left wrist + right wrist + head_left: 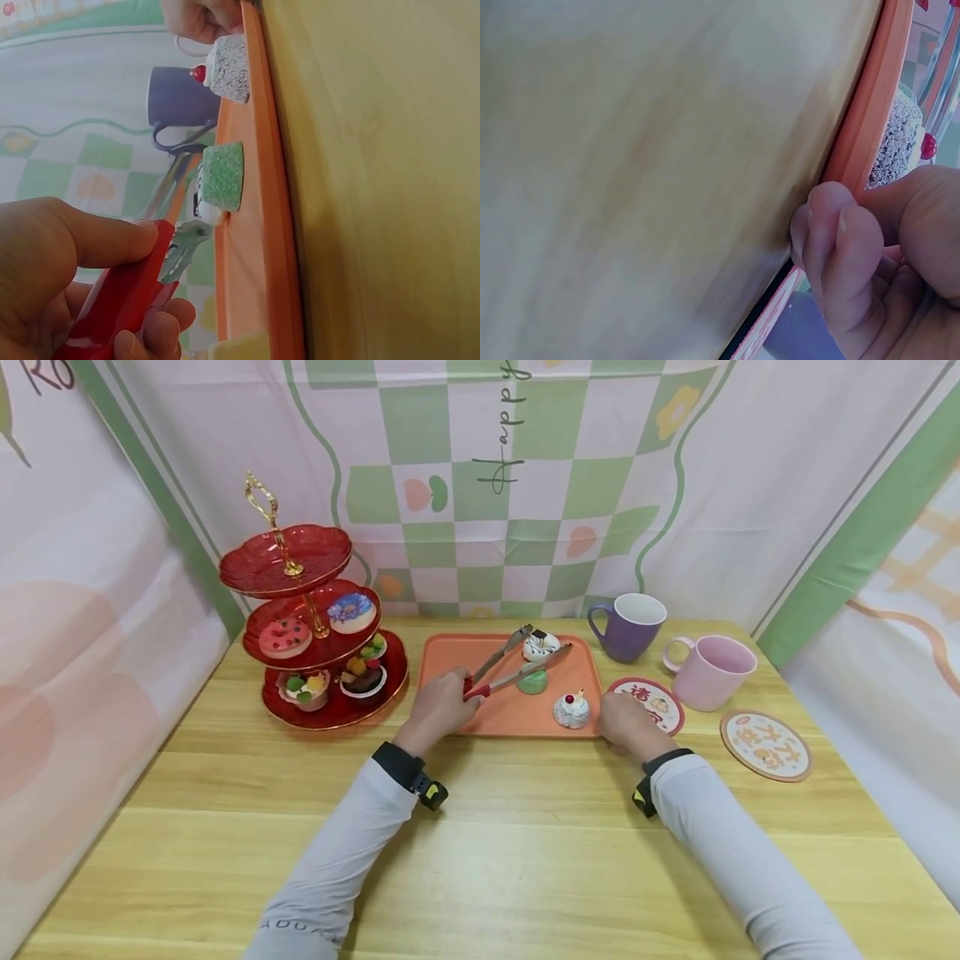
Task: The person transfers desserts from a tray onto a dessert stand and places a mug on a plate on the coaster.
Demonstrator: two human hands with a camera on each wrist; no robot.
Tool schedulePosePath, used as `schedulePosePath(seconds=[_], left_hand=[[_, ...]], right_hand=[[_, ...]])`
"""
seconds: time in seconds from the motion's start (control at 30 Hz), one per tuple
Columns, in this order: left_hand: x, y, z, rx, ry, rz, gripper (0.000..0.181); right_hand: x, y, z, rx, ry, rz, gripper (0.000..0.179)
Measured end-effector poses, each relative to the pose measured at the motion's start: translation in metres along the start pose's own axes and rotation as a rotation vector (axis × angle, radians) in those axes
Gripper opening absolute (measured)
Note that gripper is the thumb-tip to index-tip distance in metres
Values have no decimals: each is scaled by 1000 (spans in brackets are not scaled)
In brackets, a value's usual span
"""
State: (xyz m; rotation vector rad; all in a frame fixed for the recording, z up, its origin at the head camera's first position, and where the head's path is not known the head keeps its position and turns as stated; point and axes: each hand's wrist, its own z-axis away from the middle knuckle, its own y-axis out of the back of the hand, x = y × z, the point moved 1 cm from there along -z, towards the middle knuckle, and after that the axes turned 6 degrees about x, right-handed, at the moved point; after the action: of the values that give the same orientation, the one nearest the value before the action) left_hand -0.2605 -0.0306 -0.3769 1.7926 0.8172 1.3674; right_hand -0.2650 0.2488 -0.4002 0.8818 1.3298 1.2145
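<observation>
My left hand (441,706) grips red-handled metal tongs (501,653) over the orange tray (502,718). The tongs' arms are spread, their tips on either side of a white donut (538,647) with dark drizzle. In front of the donut is a small green cake (533,682). The left wrist view shows my thumb and fingers around the red handle (120,292). At the tray's right front corner, my right hand (627,724) pinches the edge with curled fingers. Beside it on the tray sits a white-speckled cake (572,712) topped with a red cherry.
A red three-tier stand (322,714) holds donuts and cupcakes at the left. Right of the tray stand a purple mug (630,631) and a pink mug (711,677). Two round coasters, one red-rimmed (667,714) and one orange-rimmed (767,745), lie on the wooden table (510,860).
</observation>
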Motion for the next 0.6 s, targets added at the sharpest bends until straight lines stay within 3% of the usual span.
schedulePosePath(seconds=[0.23, 0.6], left_hand=[[1, -5, 0, -17, 26, -4, 26], [2, -8, 1, 4, 24, 1, 22]], right_hand=[[0, 0, 0, 17, 36, 13, 12], [0, 2, 3, 5, 24, -11, 16]])
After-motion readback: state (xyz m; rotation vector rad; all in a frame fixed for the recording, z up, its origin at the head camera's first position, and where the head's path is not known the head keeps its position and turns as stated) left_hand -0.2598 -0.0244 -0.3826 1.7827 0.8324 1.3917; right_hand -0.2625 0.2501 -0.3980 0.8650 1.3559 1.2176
